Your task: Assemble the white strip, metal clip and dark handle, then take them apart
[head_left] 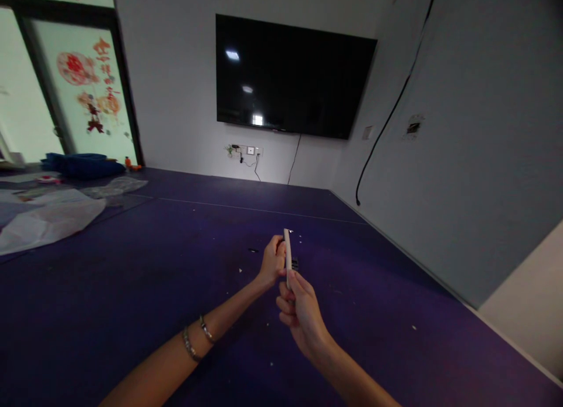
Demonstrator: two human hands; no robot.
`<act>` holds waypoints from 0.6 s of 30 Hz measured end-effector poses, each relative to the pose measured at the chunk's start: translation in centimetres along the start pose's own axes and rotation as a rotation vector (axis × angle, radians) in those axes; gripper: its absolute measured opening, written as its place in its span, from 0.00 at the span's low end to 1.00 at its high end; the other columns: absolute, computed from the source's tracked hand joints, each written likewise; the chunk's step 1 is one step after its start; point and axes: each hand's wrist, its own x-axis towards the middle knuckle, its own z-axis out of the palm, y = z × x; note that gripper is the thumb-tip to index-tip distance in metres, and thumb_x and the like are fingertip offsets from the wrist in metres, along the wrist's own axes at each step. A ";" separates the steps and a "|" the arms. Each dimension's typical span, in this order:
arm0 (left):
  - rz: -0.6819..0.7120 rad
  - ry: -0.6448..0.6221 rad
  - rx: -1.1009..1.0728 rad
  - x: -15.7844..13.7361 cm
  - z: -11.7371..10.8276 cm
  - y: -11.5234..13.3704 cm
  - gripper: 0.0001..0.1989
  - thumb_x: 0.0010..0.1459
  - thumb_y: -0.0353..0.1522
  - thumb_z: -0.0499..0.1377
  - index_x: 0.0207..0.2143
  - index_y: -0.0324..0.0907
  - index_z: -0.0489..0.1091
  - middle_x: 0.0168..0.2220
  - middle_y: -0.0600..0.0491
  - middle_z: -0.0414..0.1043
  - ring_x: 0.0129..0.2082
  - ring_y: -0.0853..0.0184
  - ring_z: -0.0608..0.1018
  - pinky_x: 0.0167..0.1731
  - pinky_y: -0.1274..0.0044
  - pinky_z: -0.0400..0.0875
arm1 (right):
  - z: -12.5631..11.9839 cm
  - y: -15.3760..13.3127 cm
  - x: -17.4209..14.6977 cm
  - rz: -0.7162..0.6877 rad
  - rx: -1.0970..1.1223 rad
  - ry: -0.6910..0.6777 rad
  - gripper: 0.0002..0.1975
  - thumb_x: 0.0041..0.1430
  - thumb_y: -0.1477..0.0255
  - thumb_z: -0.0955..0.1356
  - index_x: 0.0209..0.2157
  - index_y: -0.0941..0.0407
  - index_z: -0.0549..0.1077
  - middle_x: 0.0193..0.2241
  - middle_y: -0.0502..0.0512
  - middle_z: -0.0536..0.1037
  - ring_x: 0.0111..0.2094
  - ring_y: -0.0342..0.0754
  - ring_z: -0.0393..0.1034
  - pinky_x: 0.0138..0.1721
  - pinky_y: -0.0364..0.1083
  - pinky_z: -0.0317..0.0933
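A thin, off-white, flat piece (288, 251) is held up nearly edge-on in front of me; I cannot make out its exact kind. My left hand (273, 259) is closed on its left side, fingers curled against it. Lower down, my right hand (302, 313) pinches the near end between thumb and curled fingers. Just right of the piece a small dark object (295, 264) shows, partly hidden; whether it touches the piece I cannot tell. A small black strip (253, 250) lies on the purple surface (176, 278) left of my left hand.
Small white scraps (240, 270) are scattered around my hands. Crumpled plastic sheeting (57, 222) and a blue cloth bundle (83, 165) lie at the far left. A black cable (389, 116) hangs down the right wall, and a television (294, 75) is mounted on the back wall.
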 end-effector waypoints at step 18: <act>0.047 -0.009 0.022 -0.3 0.1 1.0 0.05 0.54 0.32 0.50 0.29 0.40 0.64 0.22 0.57 0.61 0.23 0.72 0.62 0.24 0.81 0.57 | 0.4 -0.3 0.3 -0.034 0.067 0.006 0.20 0.43 0.58 0.71 0.30 0.55 0.61 0.14 0.37 0.50 0.13 0.32 0.35 0.13 0.36 0.27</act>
